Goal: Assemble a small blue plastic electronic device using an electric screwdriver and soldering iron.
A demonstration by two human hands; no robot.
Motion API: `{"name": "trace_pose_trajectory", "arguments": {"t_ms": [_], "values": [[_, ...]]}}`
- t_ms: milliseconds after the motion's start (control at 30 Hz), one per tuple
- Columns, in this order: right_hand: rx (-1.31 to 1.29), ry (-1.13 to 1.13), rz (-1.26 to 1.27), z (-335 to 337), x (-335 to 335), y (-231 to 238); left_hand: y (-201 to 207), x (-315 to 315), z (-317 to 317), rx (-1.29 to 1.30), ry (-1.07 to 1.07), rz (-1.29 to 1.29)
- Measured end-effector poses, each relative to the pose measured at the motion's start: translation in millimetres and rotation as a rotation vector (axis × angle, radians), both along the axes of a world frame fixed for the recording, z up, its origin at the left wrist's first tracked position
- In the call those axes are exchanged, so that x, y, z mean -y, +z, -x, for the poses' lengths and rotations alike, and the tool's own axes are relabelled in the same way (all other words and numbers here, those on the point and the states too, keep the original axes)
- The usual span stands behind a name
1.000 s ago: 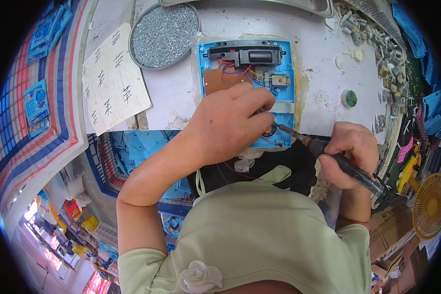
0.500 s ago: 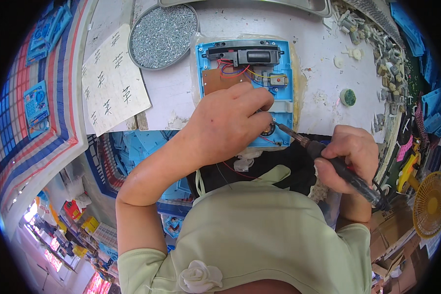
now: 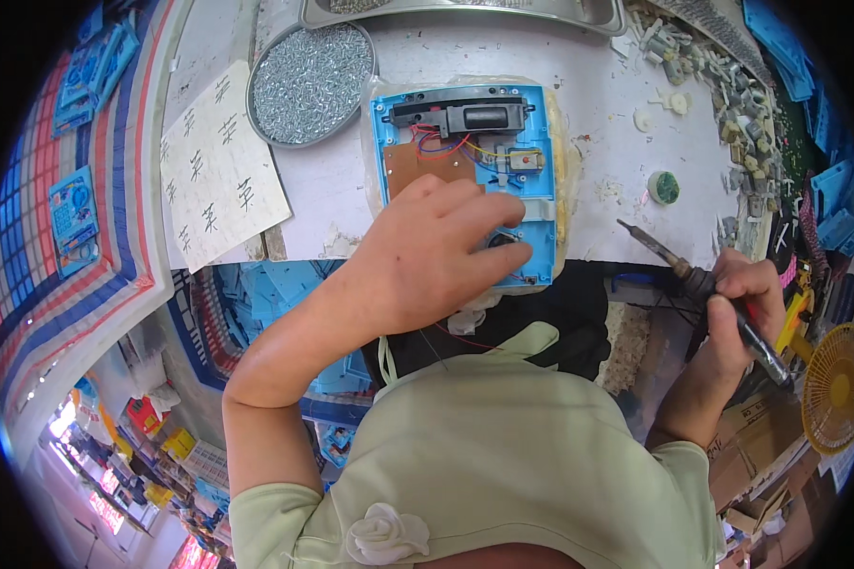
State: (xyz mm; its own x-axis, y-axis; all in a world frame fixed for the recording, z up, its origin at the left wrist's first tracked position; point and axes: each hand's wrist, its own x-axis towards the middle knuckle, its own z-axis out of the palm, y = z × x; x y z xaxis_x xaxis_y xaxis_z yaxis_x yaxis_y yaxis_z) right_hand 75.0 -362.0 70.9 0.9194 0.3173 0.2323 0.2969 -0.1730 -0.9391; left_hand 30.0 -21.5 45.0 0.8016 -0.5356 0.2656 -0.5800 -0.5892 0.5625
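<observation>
A blue plastic casing [image 3: 541, 228] lies open-side up at the table's front edge, with black parts, coloured wires and a brown circuit board [image 3: 427, 163] inside. My left hand [image 3: 436, 251] reaches over its lower half, thumb and forefinger parted around a small round dark part [image 3: 503, 240], mostly hidden by the fingers. Whether they touch it I cannot tell. To the right, my right hand [image 3: 745, 308] is closed around the black handle of a soldering iron [image 3: 697, 280]. The iron's tip points up and left, over the table and apart from the casing.
A round tray of small screws [image 3: 310, 85] stands back left beside a paper with handwriting [image 3: 220, 180]. A metal tray [image 3: 465, 13] sits at the back. Right of the casing are a small green-filled pot [image 3: 663, 188] and a heap of small motors [image 3: 745, 142]. A yellow fan [image 3: 835, 389] stands far right.
My right hand has drawn the soldering iron away from the casing, to the right. My left thumb and forefinger have spread apart over the round part. The view has shifted slightly.
</observation>
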Motion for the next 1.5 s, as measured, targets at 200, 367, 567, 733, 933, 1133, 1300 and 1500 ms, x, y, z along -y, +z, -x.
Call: {"name": "trace_pose_trajectory", "arguments": {"t_ms": [200,367,567,733,933,1133,1300,1500], "values": [[0.019,-0.221,-0.057,-9,50,-5,-10,9,5,0.112,0.038,-0.102],[0.194,-0.792,-0.164,-13,146,28,3,27,14,0.050,0.190,-0.142],[0.256,-1.058,0.002,-8,232,48,-2,35,21,0.025,0.272,-0.128],[0.031,-1.038,0.219,-44,221,-10,-2,13,27,0.047,0.367,-0.025],[-0.495,-0.476,-0.839,2,179,-33,0,-21,32,0.064,0.432,0.041],[-0.184,-0.275,0.129,7,-51,-30,-5,-3,12,0.141,0.312,0.033],[0.172,0.046,0.580,-38,-135,-25,-8,1,-10,0.211,0.366,0.007],[0.279,0.085,0.823,-42,-148,-15,-14,9,-15,0.249,0.388,-0.004]]}}
